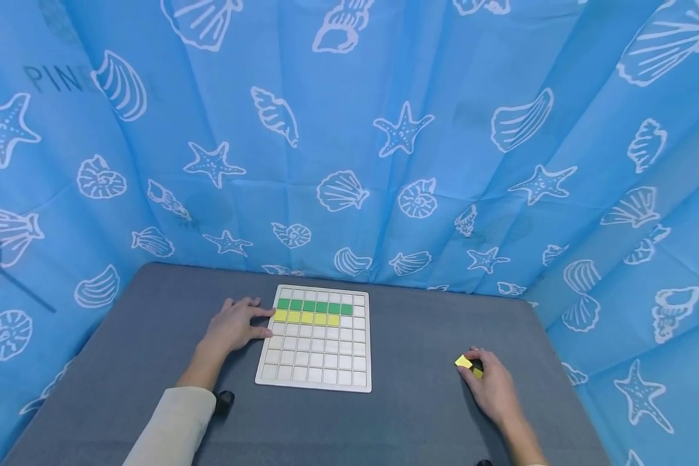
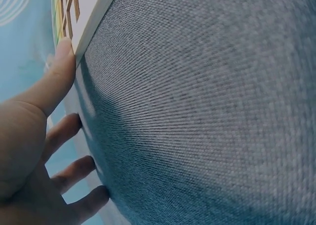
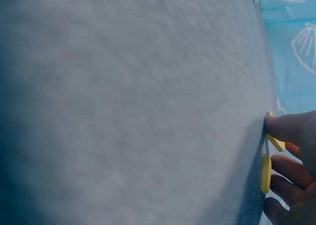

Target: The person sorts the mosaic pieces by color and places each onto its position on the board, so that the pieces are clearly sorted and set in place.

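Note:
A white square grid board (image 1: 312, 386) lies on the grey cloth. Several green tiles (image 1: 309, 305) fill most of its second row, and several yellow tiles (image 1: 307, 318) sit in the row just below. My left hand (image 1: 231, 327) rests at the board's left side, thumb and index finger touching the edge and the other fingers spread on the cloth. To the right of the board, my right hand (image 1: 492, 387) pinches a yellow tile (image 1: 463, 362) between thumb and finger. A second yellow tile (image 3: 266, 173) is by its lower fingers; whether they hold it I cannot tell.
Grey cloth (image 1: 413, 414) covers the table under everything. A blue curtain (image 1: 349, 129) with white shells and starfish hangs along the back and both sides. Small black objects, one a black device (image 1: 224, 402), show by both wrists.

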### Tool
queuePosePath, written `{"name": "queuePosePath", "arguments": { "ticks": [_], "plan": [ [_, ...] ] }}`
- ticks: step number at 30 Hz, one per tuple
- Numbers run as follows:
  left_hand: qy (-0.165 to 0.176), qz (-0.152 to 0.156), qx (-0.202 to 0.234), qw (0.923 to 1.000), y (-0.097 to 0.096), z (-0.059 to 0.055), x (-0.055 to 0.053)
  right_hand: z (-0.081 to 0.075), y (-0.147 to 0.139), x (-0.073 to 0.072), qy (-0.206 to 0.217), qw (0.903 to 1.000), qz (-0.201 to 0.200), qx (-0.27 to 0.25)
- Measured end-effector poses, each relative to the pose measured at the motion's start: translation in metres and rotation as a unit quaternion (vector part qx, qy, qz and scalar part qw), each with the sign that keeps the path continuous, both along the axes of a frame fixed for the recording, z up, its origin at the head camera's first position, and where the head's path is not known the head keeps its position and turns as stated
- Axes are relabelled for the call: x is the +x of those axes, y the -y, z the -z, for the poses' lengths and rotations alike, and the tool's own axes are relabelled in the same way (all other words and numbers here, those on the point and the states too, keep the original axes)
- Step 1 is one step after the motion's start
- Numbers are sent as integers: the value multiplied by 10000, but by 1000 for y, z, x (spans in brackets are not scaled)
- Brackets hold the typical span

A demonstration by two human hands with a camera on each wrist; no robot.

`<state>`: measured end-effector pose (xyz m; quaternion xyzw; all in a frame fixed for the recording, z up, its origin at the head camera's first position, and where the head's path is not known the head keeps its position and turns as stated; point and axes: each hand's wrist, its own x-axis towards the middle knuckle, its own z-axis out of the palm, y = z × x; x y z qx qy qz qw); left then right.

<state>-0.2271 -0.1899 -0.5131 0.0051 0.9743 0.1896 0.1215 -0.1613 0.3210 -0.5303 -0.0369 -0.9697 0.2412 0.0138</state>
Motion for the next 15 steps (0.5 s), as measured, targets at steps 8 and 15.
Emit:
{"name": "queuePosePath", "arguments": {
  "ticks": [8, 15],
  "plan": [
    [-168, -21, 25, 9999, 0, 2, 2, 3, 13, 1, -852, 9956, 397, -5],
    [-252, 43, 41, 9997, 0, 3, 4, 0, 22, -4, -1408, 9894, 349, -74]
  ]
}}
